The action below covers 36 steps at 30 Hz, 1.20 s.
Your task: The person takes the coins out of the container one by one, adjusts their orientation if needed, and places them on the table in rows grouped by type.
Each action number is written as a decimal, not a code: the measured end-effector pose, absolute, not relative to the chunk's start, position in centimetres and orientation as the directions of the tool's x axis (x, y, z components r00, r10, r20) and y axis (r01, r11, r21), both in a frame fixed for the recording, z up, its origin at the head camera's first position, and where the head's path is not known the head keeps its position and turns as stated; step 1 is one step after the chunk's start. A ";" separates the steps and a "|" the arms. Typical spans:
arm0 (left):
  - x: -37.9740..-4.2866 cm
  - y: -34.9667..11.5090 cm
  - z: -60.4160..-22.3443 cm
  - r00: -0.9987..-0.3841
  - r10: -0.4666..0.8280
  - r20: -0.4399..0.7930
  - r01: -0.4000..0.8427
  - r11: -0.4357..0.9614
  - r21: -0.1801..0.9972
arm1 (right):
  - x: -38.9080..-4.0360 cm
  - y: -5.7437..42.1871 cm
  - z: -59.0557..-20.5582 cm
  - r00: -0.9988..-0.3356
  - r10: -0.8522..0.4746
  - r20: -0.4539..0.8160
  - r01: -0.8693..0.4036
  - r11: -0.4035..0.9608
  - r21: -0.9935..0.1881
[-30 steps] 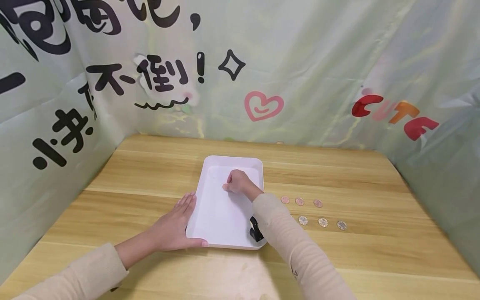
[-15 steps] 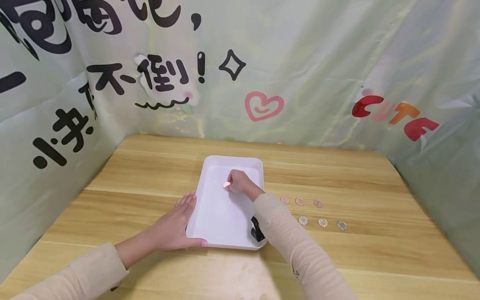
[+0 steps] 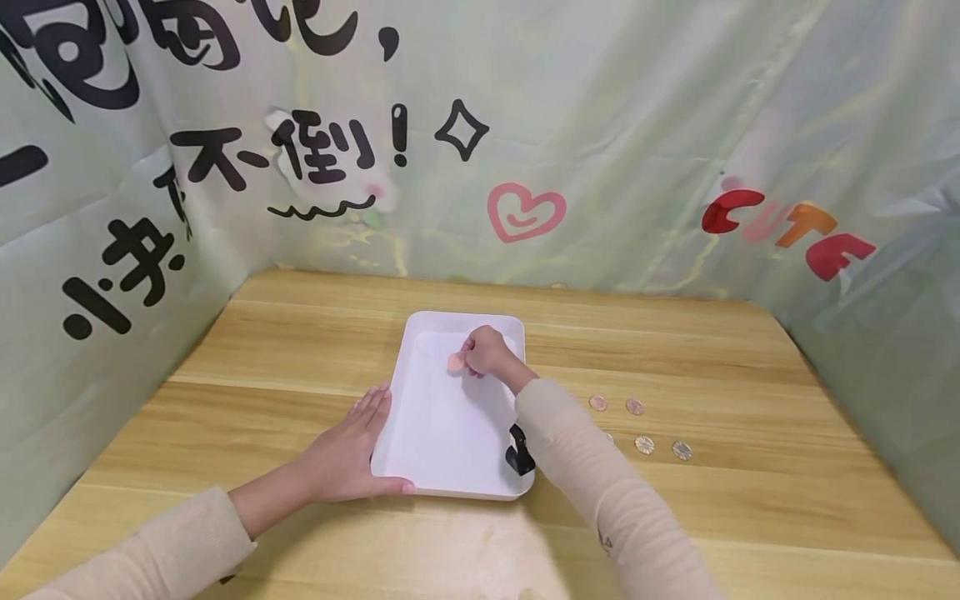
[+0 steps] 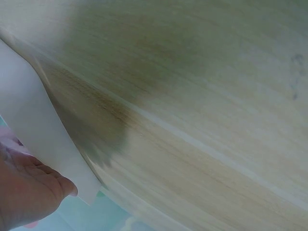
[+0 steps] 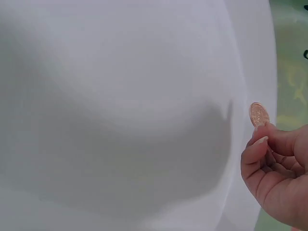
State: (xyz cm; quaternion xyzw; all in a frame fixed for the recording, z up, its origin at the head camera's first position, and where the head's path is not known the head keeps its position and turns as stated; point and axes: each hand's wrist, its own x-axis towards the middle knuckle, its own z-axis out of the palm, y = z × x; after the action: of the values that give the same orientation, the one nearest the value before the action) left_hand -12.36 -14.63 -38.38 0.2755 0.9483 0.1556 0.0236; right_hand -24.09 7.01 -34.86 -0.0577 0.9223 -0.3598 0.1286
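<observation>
Over the far half of a white tray (image 3: 442, 433), my right hand (image 3: 489, 350) pinches a copper-coloured coin (image 3: 456, 362) between thumb and fingertips. In the right wrist view the coin (image 5: 259, 114) stands up on edge, its embossed face showing, and the other fingers of my right hand (image 5: 276, 168) curl in below it. My left hand (image 3: 348, 450) rests against the tray's left side, fingers straight along the wall and thumb at the near left corner. In the left wrist view, part of my left hand (image 4: 33, 187) touches the tray's outer wall (image 4: 43, 125).
Right of the tray lie copper-coloured coins (image 3: 597, 403) and, nearer, silver-coloured coins (image 3: 644, 445), one partly behind the right sleeve (image 3: 592, 467). A black strap piece (image 3: 519, 452) shows at that sleeve. Printed cloth (image 3: 637, 150) walls the wooden table (image 3: 750, 500).
My right hand has risen slightly and shifted a little away and to the right, and more of the pinched coin shows. The right sleeve now covers one copper-coloured coin. My left hand stays put.
</observation>
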 end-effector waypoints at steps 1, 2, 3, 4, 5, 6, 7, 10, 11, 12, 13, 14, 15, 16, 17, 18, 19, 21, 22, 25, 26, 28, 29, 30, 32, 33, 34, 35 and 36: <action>-12.4 -14.6 -38.4 -0.848 0.528 0.040 0.513 0.801 0.308 | -24.2 7.1 -34.7 -0.961 -0.198 -0.193 -0.012 0.727 -0.687; -12.4 -14.6 -38.4 -0.849 0.527 0.038 0.512 0.802 0.308 | -24.4 7.2 -34.9 -0.961 -0.198 -0.191 -0.009 0.717 -0.697; -12.4 -14.7 -38.4 -0.850 0.526 0.039 0.511 0.803 0.307 | -24.4 7.1 -34.5 -0.962 -0.189 -0.199 0.008 0.707 -0.707; -12.4 -14.7 -38.4 -0.850 0.526 0.040 0.511 0.803 0.308 | -24.4 7.2 -34.4 -0.962 -0.188 -0.196 0.010 0.698 -0.716; -12.4 -14.7 -38.4 -0.850 0.526 0.040 0.511 0.802 0.308 | -24.5 7.3 -34.3 -0.962 -0.183 -0.200 0.020 0.688 -0.725; -12.4 -14.7 -38.4 -0.850 0.526 0.040 0.511 0.802 0.309 | -24.6 7.3 -34.4 -0.963 -0.183 -0.197 0.021 0.679 -0.734; -12.4 -14.7 -38.4 -0.850 0.525 0.042 0.511 0.802 0.311 | -24.6 7.4 -34.1 -0.962 -0.179 -0.205 0.035 0.666 -0.745; -12.4 -14.7 -38.5 -0.852 0.522 0.041 0.507 0.801 0.318 | -24.5 7.7 -33.9 -0.963 -0.173 -0.207 0.053 0.631 -0.774; -12.4 -14.7 -38.5 -0.852 0.521 0.040 0.505 0.802 0.320 | -24.4 7.7 -33.7 -0.962 -0.166 -0.216 0.069 0.618 -0.783; -12.4 -14.7 -38.5 -0.853 0.520 0.039 0.504 0.802 0.320 | -24.4 7.9 -33.5 -0.962 -0.164 -0.220 0.076 0.610 -0.789; -12.3 -14.7 -38.5 -0.854 0.519 0.039 0.502 0.803 0.321 | -24.4 8.0 -33.4 -0.962 -0.156 -0.225 0.088 0.600 -0.795; -12.3 -14.7 -38.4 -0.854 0.519 0.039 0.502 0.803 0.320 | -24.3 8.2 -33.4 -0.963 -0.151 -0.225 0.094 0.592 -0.800; -12.3 -14.7 -38.4 -0.854 0.519 0.038 0.503 0.803 0.320 | -24.3 8.4 -33.2 -0.963 -0.143 -0.229 0.105 0.585 -0.805; -12.3 -14.7 -38.4 -0.854 0.519 0.038 0.503 0.804 0.318 | -24.2 8.6 -33.1 -0.963 -0.137 -0.233 0.114 0.575 -0.810; -12.3 -14.7 -38.5 -0.854 0.519 0.037 0.503 0.804 0.317 | -24.2 8.8 -33.0 -0.963 -0.129 -0.237 0.124 0.569 -0.813; -12.3 -14.6 -38.5 -0.854 0.519 0.037 0.503 0.805 0.315 | -24.1 9.1 -32.9 -0.963 -0.121 -0.240 0.132 0.565 -0.815; -12.3 -14.7 -38.5 -0.854 0.519 0.037 0.503 0.805 0.315 | -24.1 9.3 -32.9 -0.964 -0.113 -0.241 0.139 0.556 -0.820; -12.4 -14.7 -38.5 -0.853 0.520 0.038 0.504 0.805 0.312 | -24.0 9.9 -32.8 -0.964 -0.099 -0.246 0.155 0.540 -0.827; -12.4 -14.7 -38.5 -0.853 0.521 0.038 0.505 0.805 0.311 | -24.0 10.2 -32.7 -0.965 -0.092 -0.244 0.160 0.532 -0.832; -12.4 -14.7 -38.6 -0.852 0.523 0.038 0.507 0.804 0.310 | -23.8 11.3 -32.7 -0.965 -0.081 -0.248 0.172 0.517 -0.839; -12.4 -14.7 -38.6 -0.851 0.523 0.038 0.508 0.803 0.311 | -23.7 11.7 -32.7 -0.965 -0.075 -0.250 0.178 0.512 -0.840; -12.3 -14.6 -38.5 -0.851 0.524 0.039 0.508 0.802 0.315 | -23.5 12.5 -32.6 -0.966 -0.073 -0.249 0.180 0.502 -0.846; -12.3 -14.6 -38.5 -0.851 0.523 0.040 0.507 0.801 0.317 | -23.4 12.9 -32.6 -0.966 -0.070 -0.250 0.184 0.499 -0.847; -12.3 -14.7 -38.5 -0.852 0.522 0.041 0.507 0.801 0.319 | -23.4 13.3 -32.6 -0.965 -0.068 -0.253 0.187 0.497 -0.847; -12.3 -14.7 -38.5 -0.851 0.523 0.042 0.507 0.800 0.320 | -23.2 14.1 -32.7 -0.964 -0.058 -0.259 0.198 0.491 -0.848; -12.3 -14.7 -38.5 -0.851 0.523 0.043 0.508 0.800 0.319 | -23.2 14.5 -32.8 -0.964 -0.055 -0.260 0.201 0.491 -0.848; -12.3 -14.7 -38.5 -0.851 0.524 0.043 0.509 0.801 0.317 | -23.1 14.8 -32.9 -0.963 -0.050 -0.265 0.207 0.493 -0.845; -12.3 -14.7 -38.5 -0.851 0.524 0.042 0.509 0.801 0.314 | -23.1 15.2 -33.1 -0.963 -0.046 -0.266 0.209 0.494 -0.844; -12.3 -14.7 -38.5 -0.850 0.525 0.042 0.510 0.801 0.313 | -23.0 15.6 -33.2 -0.964 -0.048 -0.260 0.204 0.494 -0.846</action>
State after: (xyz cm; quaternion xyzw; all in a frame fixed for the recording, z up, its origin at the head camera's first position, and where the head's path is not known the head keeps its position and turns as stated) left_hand -12.28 -14.65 -38.51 0.2728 0.9487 0.1581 0.0235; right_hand -23.00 15.58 -33.19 0.0455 0.8550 -0.5012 0.1256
